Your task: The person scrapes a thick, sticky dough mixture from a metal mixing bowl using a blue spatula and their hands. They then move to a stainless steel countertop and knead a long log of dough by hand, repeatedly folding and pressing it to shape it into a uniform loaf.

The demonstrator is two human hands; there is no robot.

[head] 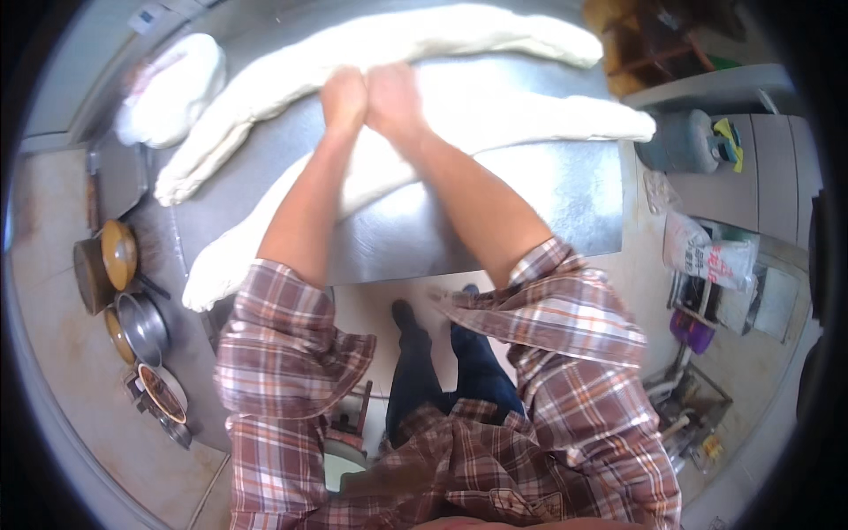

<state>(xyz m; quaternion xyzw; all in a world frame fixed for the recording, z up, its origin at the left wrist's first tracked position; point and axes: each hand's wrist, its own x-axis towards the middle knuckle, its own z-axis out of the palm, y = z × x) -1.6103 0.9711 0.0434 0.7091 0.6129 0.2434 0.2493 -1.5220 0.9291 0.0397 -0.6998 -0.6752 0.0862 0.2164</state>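
Note:
Two long ropes of pale dough lie across a metal worktop point(384, 245). The far dough rope point(278, 73) curves along the back, and the near dough rope point(530, 122) runs below it from lower left to right. My left hand point(344, 99) and my right hand point(394, 99) are side by side, knuckles forward, at the near edge of the far rope. Both look closed, with fingers curled down out of sight. Glare and blur hide whether they grip any dough. My forearms pass over the near rope.
A white plastic bag point(175, 89) sits at the back left. Pans and a steel pot point(142, 328) stand at the left. On the right are a gas cylinder point(679, 141) and a printed plastic sack point(712, 255). The worktop's front edge is close before me.

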